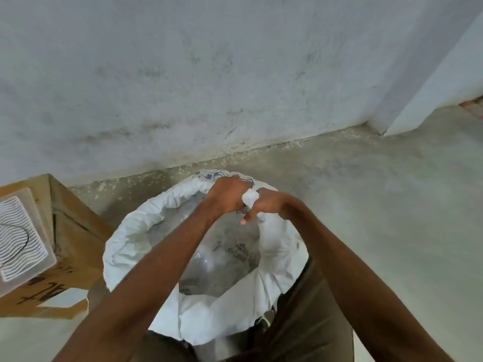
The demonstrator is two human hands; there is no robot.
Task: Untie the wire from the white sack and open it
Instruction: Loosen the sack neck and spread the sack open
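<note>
Two hands, left hand and right hand, grip one white sack's rolled rim (mouth open).

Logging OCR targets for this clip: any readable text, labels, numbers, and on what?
Cardboard box, front face: dark handwritten marks, seen upside down, possibly "4" and "7"; not surely readable.
White sack, far rim: blue-grey print, pattern only, no legible letters.
White ribbed panel on the box: no text.
Nothing else carries writing.
</note>
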